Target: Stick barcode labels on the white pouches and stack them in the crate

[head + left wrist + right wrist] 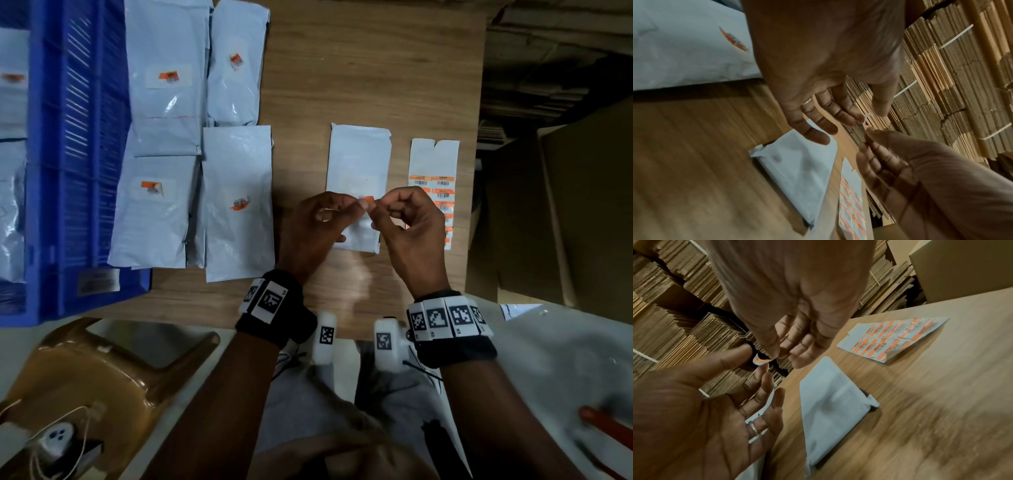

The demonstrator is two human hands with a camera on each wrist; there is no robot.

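Observation:
Both hands hold one small orange barcode label (368, 198) between them, just above a plain white pouch (358, 161) lying mid-table. My left hand (358, 205) pinches the label's left end and my right hand (376, 202) pinches its right end. The right wrist view shows the label (760, 361) curled between the two hands' fingertips, over the pouch (834, 410). A label sheet (433, 164) with several orange barcodes lies right of the pouch. The blue crate (78, 137) stands at the left with white pouches inside.
Several labelled white pouches (164, 85) lie between the crate and the plain pouch. A brown plastic stool (102, 363) stands below the table's near-left edge. A cardboard box (565, 205) sits right of the table. Stacks of flat cardboard (941, 81) rise beyond the far edge.

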